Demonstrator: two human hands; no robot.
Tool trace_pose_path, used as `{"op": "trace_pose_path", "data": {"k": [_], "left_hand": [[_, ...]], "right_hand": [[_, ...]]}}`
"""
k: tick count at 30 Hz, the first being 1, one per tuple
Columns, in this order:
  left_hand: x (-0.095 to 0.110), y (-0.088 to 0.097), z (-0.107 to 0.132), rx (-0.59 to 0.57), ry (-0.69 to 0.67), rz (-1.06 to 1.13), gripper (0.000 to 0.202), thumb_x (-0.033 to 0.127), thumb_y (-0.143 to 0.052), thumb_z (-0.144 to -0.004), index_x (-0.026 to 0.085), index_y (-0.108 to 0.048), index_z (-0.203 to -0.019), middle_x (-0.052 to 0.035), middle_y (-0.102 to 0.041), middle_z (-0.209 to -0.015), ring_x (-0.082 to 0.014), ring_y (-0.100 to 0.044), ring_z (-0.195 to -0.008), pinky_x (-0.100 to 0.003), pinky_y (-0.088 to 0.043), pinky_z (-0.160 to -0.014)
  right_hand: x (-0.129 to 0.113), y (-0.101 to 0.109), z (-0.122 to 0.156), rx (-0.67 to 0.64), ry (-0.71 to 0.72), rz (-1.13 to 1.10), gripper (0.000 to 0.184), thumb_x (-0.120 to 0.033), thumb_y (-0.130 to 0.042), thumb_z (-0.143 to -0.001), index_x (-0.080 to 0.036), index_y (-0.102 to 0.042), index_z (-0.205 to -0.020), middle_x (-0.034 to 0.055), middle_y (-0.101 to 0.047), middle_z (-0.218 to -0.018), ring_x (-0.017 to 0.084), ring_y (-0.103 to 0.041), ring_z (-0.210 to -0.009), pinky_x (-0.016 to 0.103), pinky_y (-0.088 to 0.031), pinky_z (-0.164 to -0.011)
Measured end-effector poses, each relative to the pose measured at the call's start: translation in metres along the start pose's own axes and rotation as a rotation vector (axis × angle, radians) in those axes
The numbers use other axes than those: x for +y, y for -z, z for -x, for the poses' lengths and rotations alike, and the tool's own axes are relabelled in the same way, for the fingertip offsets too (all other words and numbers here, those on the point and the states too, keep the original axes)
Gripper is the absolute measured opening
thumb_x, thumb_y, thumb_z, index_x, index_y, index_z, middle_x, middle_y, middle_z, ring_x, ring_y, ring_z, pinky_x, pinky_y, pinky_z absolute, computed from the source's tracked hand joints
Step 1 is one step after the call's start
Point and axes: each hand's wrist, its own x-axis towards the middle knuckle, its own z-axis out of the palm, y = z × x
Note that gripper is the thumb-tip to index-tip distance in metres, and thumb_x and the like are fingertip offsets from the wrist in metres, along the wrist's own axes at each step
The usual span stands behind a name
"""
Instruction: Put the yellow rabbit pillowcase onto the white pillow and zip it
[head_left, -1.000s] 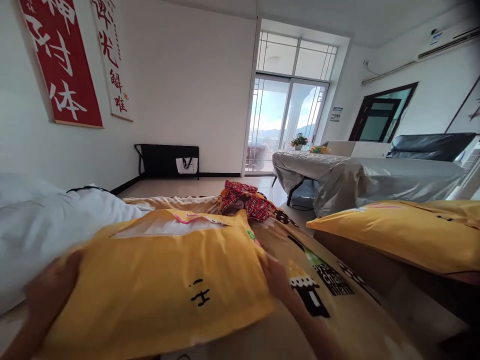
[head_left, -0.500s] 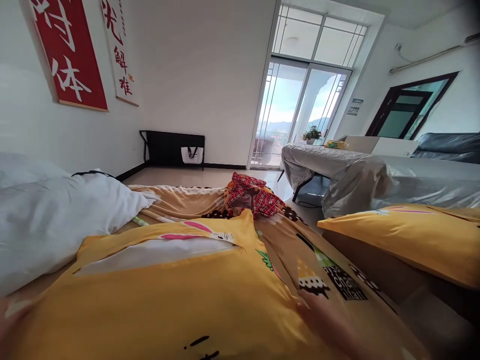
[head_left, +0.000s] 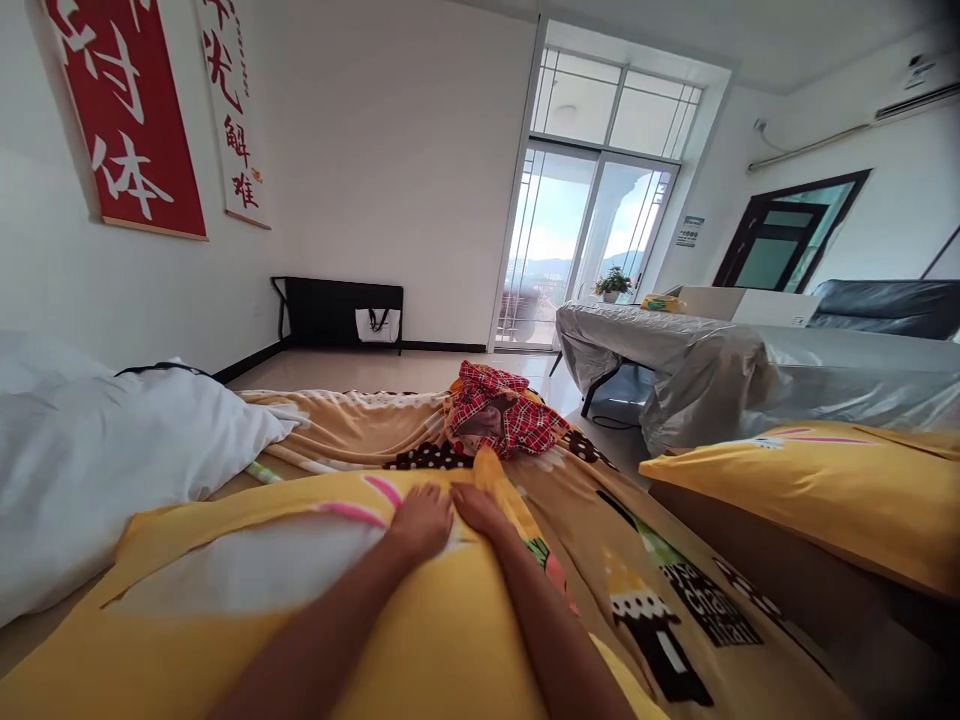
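A yellow pillowcase (head_left: 431, 640) with a rabbit print lies in front of me, around a white pillow (head_left: 262, 565) that shows through its long opening. My left hand (head_left: 422, 520) is closed on the fabric near the far right end of the opening, beside the rabbit's pink ears. Close to its right, my right hand (head_left: 478, 508) is closed on the case near its far corner. The fingertips of both hands are partly hidden. Under the pillow spreads a tan patterned blanket (head_left: 570, 510).
White bedding (head_left: 150, 430) is heaped at the left. A red plaid cloth (head_left: 517, 415) lies bunched beyond the pillow. To the right is another yellow pillow (head_left: 810, 490), with a plastic-covered table (head_left: 667, 345) behind it. A black bench-like piece (head_left: 322, 310) stands by the far wall.
Both hands have moved forward and inward from the pillow's near sides to its far end, beside each other. The view has shifted slightly.
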Motion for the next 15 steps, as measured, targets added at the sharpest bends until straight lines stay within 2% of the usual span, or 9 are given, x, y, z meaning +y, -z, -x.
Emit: {"op": "trace_pose_path", "data": {"k": [2, 3, 5, 9, 11, 13, 15], "left_hand": [[-0.008, -0.042, 0.008, 0.000, 0.021, 0.005, 0.043, 0.024, -0.037, -0.093, 0.012, -0.056, -0.129, -0.0153, -0.049, -0.140, -0.0256, -0.044, -0.132, -0.043, -0.034, -0.110], [-0.012, -0.057, 0.011, 0.007, 0.030, 0.006, 0.044, 0.025, -0.035, -0.094, 0.013, -0.053, -0.132, -0.0148, -0.046, -0.143, -0.0259, -0.040, -0.134, -0.045, -0.032, -0.111], [-0.017, -0.072, 0.013, 0.022, 0.035, 0.007, 0.046, 0.026, -0.031, -0.095, 0.015, -0.050, -0.136, -0.0137, -0.042, -0.146, -0.0256, -0.037, -0.137, -0.047, -0.029, -0.113], [-0.016, -0.072, 0.005, 0.050, 0.004, 0.020, 0.045, 0.028, -0.032, -0.095, 0.017, -0.052, -0.133, -0.0124, -0.045, -0.144, -0.0251, -0.038, -0.136, -0.047, -0.029, -0.113], [-0.015, -0.070, 0.002, 0.069, 0.005, 0.027, 0.044, 0.027, -0.032, -0.095, 0.017, -0.053, -0.133, -0.0119, -0.045, -0.144, -0.0246, -0.039, -0.136, -0.047, -0.029, -0.113], [-0.015, -0.069, 0.002, 0.073, 0.020, 0.034, 0.044, 0.026, -0.033, -0.095, 0.017, -0.053, -0.133, -0.0120, -0.045, -0.144, -0.0242, -0.039, -0.135, -0.047, -0.030, -0.113], [-0.016, -0.067, 0.004, 0.066, 0.032, 0.038, 0.044, 0.025, -0.033, -0.095, 0.016, -0.053, -0.133, -0.0122, -0.046, -0.143, -0.0243, -0.040, -0.135, -0.047, -0.030, -0.112]], "right_hand": [[0.020, -0.025, -0.010, -0.044, -0.032, -0.037, 0.042, -0.030, -0.026, -0.098, -0.017, -0.060, -0.119, 0.0098, -0.062, -0.126, 0.019, -0.053, -0.118, 0.035, -0.036, -0.098], [0.031, -0.033, -0.015, -0.059, -0.048, -0.053, 0.042, -0.031, -0.027, -0.097, -0.018, -0.059, -0.121, 0.0093, -0.060, -0.129, 0.019, -0.051, -0.121, 0.037, -0.034, -0.101], [0.053, -0.043, -0.026, -0.072, -0.088, -0.075, 0.043, -0.034, -0.027, -0.097, -0.021, -0.056, -0.126, 0.0088, -0.053, -0.137, 0.021, -0.043, -0.130, 0.043, -0.028, -0.106], [0.082, -0.048, -0.037, -0.084, -0.212, -0.077, 0.050, -0.036, -0.025, -0.097, -0.021, -0.039, -0.142, 0.0093, -0.028, -0.154, 0.024, -0.020, -0.143, 0.053, -0.018, -0.110], [0.088, -0.045, -0.036, -0.086, -0.259, -0.064, 0.051, -0.035, -0.024, -0.097, -0.021, -0.034, -0.145, 0.0098, -0.023, -0.156, 0.024, -0.017, -0.144, 0.055, -0.018, -0.110], [0.088, -0.037, -0.036, -0.076, -0.281, -0.038, 0.048, -0.034, -0.027, -0.098, -0.020, -0.037, -0.143, 0.0116, -0.028, -0.154, 0.025, -0.022, -0.142, 0.055, -0.021, -0.110], [0.081, -0.021, -0.036, -0.048, -0.279, -0.005, 0.043, -0.037, -0.040, -0.096, -0.018, -0.047, -0.135, 0.0130, -0.042, -0.144, 0.027, -0.037, -0.134, 0.055, -0.030, -0.106]]}}
